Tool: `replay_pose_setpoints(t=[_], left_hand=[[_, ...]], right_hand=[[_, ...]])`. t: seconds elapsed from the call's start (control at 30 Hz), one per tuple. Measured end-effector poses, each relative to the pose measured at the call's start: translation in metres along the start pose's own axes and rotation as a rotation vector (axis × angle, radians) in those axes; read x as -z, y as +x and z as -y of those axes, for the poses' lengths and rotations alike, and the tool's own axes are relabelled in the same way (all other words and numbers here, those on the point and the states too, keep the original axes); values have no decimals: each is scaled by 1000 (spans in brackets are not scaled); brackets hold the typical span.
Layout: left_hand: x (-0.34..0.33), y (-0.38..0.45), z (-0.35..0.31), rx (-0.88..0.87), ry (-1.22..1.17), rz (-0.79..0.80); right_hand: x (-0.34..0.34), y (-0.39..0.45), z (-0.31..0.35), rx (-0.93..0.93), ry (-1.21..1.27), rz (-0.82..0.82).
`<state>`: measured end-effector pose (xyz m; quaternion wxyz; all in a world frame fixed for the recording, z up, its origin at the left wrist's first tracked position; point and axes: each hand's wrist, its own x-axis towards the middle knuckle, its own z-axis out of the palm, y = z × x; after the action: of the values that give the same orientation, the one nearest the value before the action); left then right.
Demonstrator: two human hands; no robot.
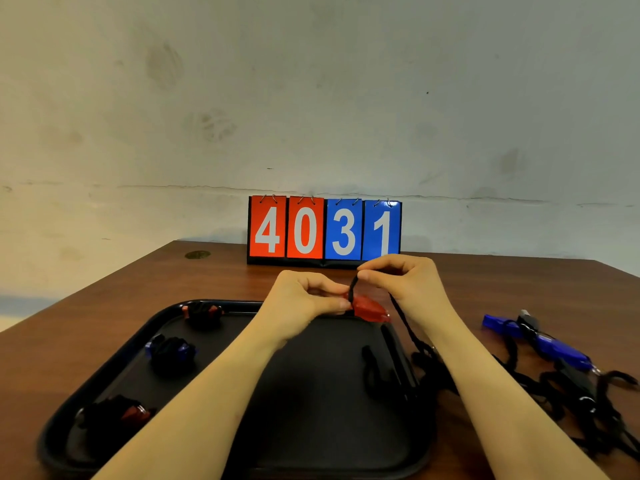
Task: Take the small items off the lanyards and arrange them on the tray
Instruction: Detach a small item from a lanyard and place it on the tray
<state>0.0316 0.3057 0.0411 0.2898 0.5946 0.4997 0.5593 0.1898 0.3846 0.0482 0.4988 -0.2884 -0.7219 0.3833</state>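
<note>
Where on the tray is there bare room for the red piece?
The tray is bare through its middle and near edge, between the three bundles along its left side and the black cord by its right rim. The table right of the tray is crowded with lanyards.

Tray (pixel 242 459) black, on brown wood-grain table (pixel 104 306). Red whistle (pixel 369 308) w/ black cord (pixel 403 315) at centre. Blue whistles (pixel 540 341) right, cords black. On tray left: red, blue, red items wrapped in black. Far scoreboard (pixel 325 230): red 4, 0; blue 3, 1, white digits.
</note>
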Motion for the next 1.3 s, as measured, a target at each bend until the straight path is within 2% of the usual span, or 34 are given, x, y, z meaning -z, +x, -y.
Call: replay_pose_setpoints(t=[0.13,0.3,0.6,0.77,0.9,0.97,1.13,1.3], left_hand=[[0,0,-1,-16,-179,-56],[1,5,2,-4,-322,-219],[3,8,6,-11,-261,-387],[3,9,7,-38,-126,-438],[3,11,10,-40,-78,-435],[4,12,12,-46,-54,-422],[2,11,12,-91,61,-360],[1,11,11,-123,147,-292]], right_hand=[[1,1,-3,-80,108,12],[-10,-1,-5,-68,70,66],[-20,-9,3,18,-7,264],[-21,-13,12,28,66,319],[-19,-15,16,43,111,257],[-21,-15,16,111,-16,189],[-24,-12,7,476,-479,14],[-22,-11,3,540,-617,-103]])
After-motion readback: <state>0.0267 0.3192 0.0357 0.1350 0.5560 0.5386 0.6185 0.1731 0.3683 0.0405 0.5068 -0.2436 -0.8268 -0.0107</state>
